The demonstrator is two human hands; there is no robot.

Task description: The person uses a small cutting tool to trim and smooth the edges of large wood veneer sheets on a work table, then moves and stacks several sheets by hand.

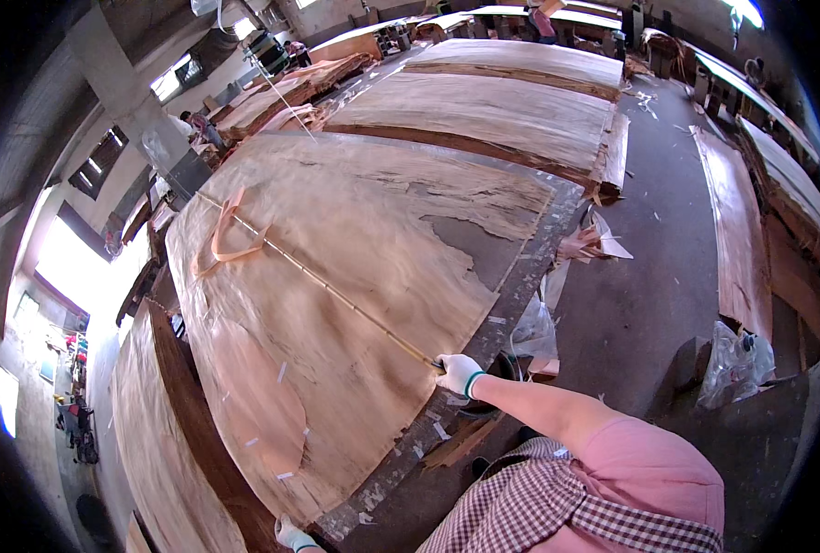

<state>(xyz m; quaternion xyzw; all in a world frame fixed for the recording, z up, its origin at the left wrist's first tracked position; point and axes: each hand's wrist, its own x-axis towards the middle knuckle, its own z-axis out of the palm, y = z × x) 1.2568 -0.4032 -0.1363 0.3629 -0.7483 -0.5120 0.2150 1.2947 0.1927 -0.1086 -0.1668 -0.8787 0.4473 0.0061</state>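
A large, thin sheet of pale wood veneer [336,359] lies over the worktable, with a torn hole near its far right side. My right hand [458,374], in a white glove with a green cuff, is closed around the near end of a long, thin bamboo stick [336,297]. The stick reaches across the veneer toward the far left. Near its far end, a curled orange veneer strip [228,241] lies beside and across it. At the near corner of the sheet is my gloved left hand [292,536], its fingers too small and partly hidden to read.
A reddish veneer patch [253,396] with white tape pieces lies on the sheet. Veneer stacks stand beyond [493,106], at left [166,442] and at right [737,249]. Plastic bags [737,364] and scraps [594,240] litter the floor. A pillar [129,83] rises far left; other people work farther back.
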